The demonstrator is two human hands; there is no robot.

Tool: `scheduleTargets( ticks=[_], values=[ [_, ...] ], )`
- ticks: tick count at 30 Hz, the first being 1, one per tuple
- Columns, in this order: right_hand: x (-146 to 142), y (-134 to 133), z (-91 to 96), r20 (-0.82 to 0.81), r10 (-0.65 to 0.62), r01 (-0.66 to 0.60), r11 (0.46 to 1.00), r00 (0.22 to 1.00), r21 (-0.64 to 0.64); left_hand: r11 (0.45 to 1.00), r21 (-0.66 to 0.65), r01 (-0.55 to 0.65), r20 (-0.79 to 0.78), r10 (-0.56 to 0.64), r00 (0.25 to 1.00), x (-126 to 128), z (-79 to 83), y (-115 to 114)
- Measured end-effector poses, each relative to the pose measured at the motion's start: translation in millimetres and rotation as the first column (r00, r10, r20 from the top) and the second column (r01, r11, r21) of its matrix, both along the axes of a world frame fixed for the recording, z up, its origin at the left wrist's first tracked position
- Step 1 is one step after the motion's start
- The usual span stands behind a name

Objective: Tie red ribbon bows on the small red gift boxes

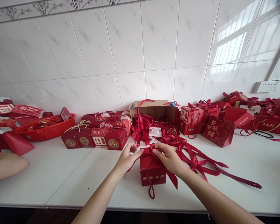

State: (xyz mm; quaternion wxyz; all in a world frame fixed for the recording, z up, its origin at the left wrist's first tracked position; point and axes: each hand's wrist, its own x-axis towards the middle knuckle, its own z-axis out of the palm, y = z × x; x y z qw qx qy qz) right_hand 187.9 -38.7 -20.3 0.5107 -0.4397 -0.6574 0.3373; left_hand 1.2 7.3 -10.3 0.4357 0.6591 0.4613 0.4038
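Observation:
A red gift box (153,176) with gold characters stands upright on the white table in front of me, a twisted cord loop (151,192) hanging down its front. A red ribbon (172,179) lies across its top, with a bow or knot at the middle. On the left of the box top, my left hand (128,158) pinches the ribbon between thumb and fingers. My right hand (167,156) is closed on the ribbon's knot at the top. Behind the box sits a heap of loose red ribbons (142,129), with a white card (155,132) on it.
An open cardboard box (154,109) stands against the tiled wall. Several red gift boxes (116,138) are lined up left of it; more boxes (219,130) are piled to the right. A red plastic basin (46,127) and another person's arm (10,166) are at the left.

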Motion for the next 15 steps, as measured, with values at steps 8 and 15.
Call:
scheduleTargets(
  ticks=[8, 15],
  values=[
    [0, -1, 0.1, -0.179, 0.145, -0.160, 0.985, 0.973, -0.070, 0.953, -0.248, 0.175, 0.014, -0.178, 0.984, -6, -14.4, 0],
    [-10, -1, 7.9, 0.023, -0.053, 0.055, 0.993, 0.998, -0.100, 0.965, -0.187, 0.182, 0.015, -0.183, 0.983, -16, 16.2, -7]
  ],
)
